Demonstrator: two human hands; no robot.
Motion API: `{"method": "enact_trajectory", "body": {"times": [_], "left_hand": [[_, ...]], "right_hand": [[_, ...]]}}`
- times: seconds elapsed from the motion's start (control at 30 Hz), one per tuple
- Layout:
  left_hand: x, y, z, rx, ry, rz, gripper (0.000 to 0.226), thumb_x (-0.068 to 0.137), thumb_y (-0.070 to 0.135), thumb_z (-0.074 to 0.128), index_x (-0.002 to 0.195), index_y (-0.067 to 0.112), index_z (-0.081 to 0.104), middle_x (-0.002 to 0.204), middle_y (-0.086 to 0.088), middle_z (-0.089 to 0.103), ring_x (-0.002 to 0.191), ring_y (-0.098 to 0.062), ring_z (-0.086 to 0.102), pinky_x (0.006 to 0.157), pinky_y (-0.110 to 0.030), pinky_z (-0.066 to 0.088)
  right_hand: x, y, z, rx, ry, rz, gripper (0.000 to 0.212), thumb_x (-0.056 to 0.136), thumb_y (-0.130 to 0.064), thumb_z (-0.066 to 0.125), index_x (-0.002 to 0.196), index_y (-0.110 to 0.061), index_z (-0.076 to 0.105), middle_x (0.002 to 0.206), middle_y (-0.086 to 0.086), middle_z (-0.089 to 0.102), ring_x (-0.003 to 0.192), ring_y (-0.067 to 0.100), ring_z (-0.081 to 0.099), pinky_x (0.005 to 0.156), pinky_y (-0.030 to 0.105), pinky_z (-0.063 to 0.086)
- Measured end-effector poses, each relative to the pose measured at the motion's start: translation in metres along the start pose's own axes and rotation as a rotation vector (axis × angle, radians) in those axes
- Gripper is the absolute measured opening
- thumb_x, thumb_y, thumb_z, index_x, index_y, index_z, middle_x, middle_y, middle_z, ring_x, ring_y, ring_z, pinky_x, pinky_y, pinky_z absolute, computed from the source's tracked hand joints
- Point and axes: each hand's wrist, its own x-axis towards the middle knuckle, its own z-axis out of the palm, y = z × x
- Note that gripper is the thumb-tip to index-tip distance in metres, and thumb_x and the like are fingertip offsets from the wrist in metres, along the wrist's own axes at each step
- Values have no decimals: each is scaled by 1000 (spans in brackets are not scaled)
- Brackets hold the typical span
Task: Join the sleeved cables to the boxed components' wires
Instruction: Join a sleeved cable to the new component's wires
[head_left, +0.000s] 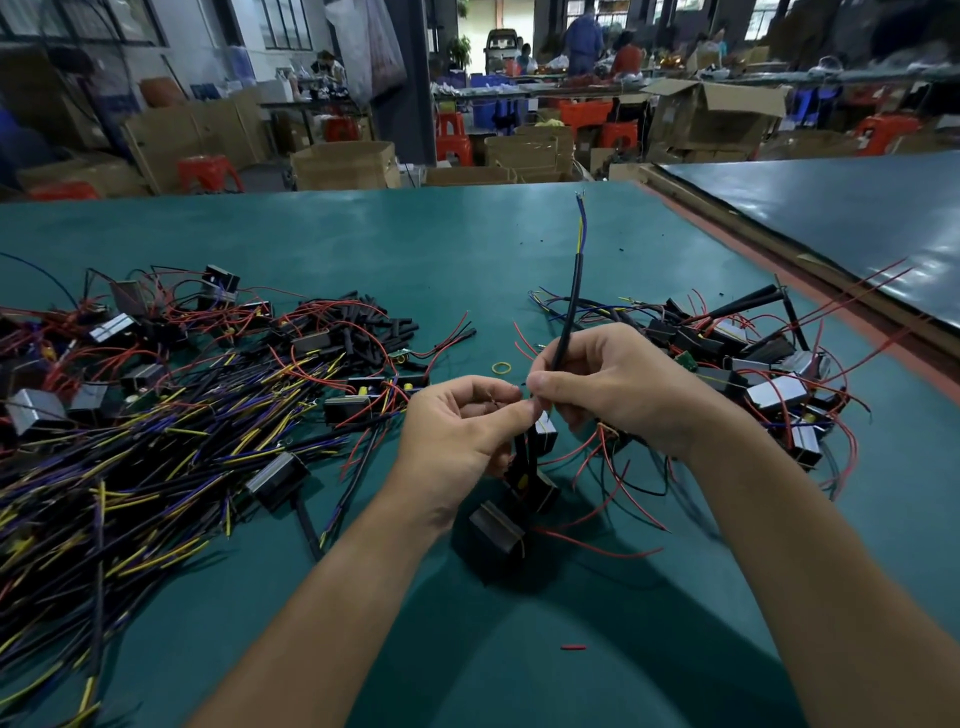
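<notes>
At mid-frame, hands nearly touching: R hand (618, 384) grips sleeved cable (571, 291), long axis upright, lower end meeting L hand (457, 426), prob. pinching a thin wire (492, 399); boxed component (496, 525) just below.

Busy workshop hall beyond a green worktable (415, 244).
Open cardboard boxes (343, 166) and red plastic stools (210, 174) crowd the floor past the table's far edge. A dark pillar (415, 78) stands mid-room, with windows (285, 23) high on the left wall. People (584, 36) work at long benches (519, 93) far back, near blue crates (491, 80). A second, darker table (831, 223) lies to the right.
</notes>
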Motion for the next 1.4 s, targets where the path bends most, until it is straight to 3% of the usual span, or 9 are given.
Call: {"method": "enact_trajectory", "body": {"times": [0.1,0.33,0.5,0.73,0.9,1.1,1.27,1.4], "left_hand": [[-3,1,1,67,-12,80,6,81,4,73,76,5,71,52,2,60,39,-8,42,41,-19,35],[-1,-5,1,215,-59,116,11,93,7,60,83,4,66,46,9,57,37,-7,46,44,-23,41],[0,-6,2,157,-52,73,16,95,6,56,81,6,63,44,7,56,35,-5,44,42,-20,38],[3,-5,-1,81,-7,10,16,95,9,59,82,2,66,41,6,51,34,-6,40,42,-20,36],[2,-6,-2,70,7,-11,17,94,10,59,86,-1,69,42,4,50,35,-6,40,44,-21,37],[1,-2,-1,-45,-49,-123,15,87,4,66,72,9,67,49,0,43,38,-6,36,43,-16,36],[1,-2,1,-7,-21,-111,18,87,3,64,71,10,68,47,0,45,37,-7,37,43,-18,36],[-1,-1,2,32,4,-33,15,88,2,64,74,6,67,40,8,49,34,-5,40,42,-18,34]], "right_hand": [[1,0,1,-15,20,-10,15,91,-9,66,76,-10,71,68,15,66,51,13,53,49,20,45],[2,3,3,65,85,46,16,87,-6,70,72,-12,69,63,4,67,47,10,51,46,19,44],[1,3,2,143,114,32,15,85,0,70,75,-12,69,54,1,58,46,9,49,47,18,44],[-2,-3,0,-53,76,-107,15,85,3,68,77,-9,73,53,-1,60,48,8,55,50,18,47],[-1,-1,1,-194,100,-136,15,83,-3,70,72,-13,70,57,3,64,54,19,58,54,32,46],[0,-1,0,-139,122,-104,15,85,0,66,73,-9,65,57,6,65,51,14,62,52,23,48],[0,-2,4,-170,140,-130,15,85,1,64,75,-10,67,59,3,66,52,13,62,53,23,50],[-2,-4,4,-232,128,-139,18,85,0,63,75,-13,69,66,11,69,55,18,65,59,38,56]]}}
